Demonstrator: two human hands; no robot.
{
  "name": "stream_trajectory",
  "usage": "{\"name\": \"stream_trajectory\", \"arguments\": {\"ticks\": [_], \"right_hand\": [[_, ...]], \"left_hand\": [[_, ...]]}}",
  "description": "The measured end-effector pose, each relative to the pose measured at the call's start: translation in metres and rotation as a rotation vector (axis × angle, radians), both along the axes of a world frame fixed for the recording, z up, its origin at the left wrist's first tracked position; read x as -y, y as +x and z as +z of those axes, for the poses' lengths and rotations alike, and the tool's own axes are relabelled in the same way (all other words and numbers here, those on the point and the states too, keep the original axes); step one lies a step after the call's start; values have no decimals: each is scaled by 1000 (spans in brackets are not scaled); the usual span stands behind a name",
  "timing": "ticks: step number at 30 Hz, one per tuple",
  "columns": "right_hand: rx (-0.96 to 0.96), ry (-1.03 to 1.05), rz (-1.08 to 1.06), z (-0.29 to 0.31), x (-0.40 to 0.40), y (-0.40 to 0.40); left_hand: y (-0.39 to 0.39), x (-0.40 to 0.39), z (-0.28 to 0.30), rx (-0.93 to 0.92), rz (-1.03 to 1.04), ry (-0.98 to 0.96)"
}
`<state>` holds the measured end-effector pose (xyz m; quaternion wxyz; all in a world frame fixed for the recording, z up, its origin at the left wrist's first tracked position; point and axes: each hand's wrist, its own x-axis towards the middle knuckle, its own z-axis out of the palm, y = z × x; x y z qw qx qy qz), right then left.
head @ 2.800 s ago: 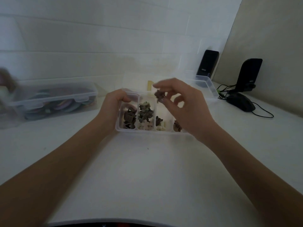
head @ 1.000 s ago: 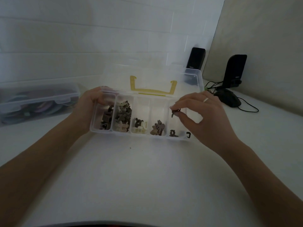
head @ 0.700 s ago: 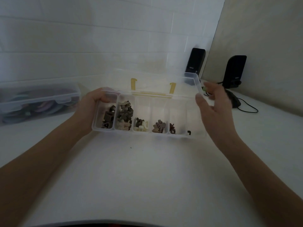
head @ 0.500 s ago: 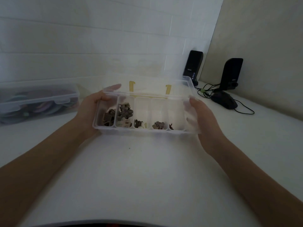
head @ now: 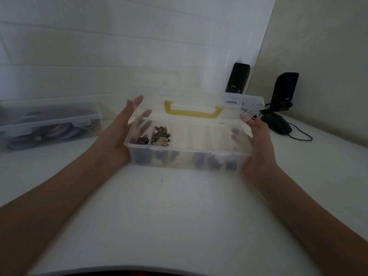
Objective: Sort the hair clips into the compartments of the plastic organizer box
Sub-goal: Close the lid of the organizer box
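Two hands bracket the organizer box (head: 187, 148), which sits on the white desk (head: 179, 216) in front of me: my left hand (head: 117, 136) cups its left end with fingers straight up along the wall, and my right hand (head: 256, 140) is flat against the right end, fingertips reaching the lid (head: 201, 108). Neither grip curls round anything; both are open and pressing.

I judge the sorting near done and the step in hand to be closing the lid. To do it well I would keep the base steady with the left palm, bring the lid down evenly from both ends so the thin hinge does not twist, and check that no clip stands above a divider.

The box is clear, thin-walled plastic, rectangular, with a row of compartments and a yellow handle (head: 191, 112). The hair clips (head: 160, 135) are small dark and tan claw shapes, heaped highest in the second compartment from the left; the rest lie low, blurred behind the front wall.
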<state>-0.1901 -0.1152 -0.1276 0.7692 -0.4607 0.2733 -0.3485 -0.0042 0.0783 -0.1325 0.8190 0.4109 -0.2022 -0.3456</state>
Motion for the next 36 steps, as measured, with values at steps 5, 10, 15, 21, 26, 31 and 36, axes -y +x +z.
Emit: {"name": "stream_trajectory", "arguments": {"ticks": [5,10,15,21,26,31,36], "right_hand": [[104,-36,-66,-4,-3,-3],[85,-280,-82,-8,-11,-4],[40,-370,-160,-15,-3,-2],[-50,-489,-235,-21,0,1],[-155,-710,-166,-21,-4,-2],[-147,-646,-114,-20,-2,-2],[-138,-685,-94,-18,-2,-5]], "left_hand": [[5,-2,-6,-71,-85,-32],[1,4,-1,42,-76,-22],[9,1,-6,196,-50,42],[2,8,-7,504,178,147],[4,8,-8,519,157,245],[3,4,-10,678,135,331],[-2,2,-5,753,140,306]]}}
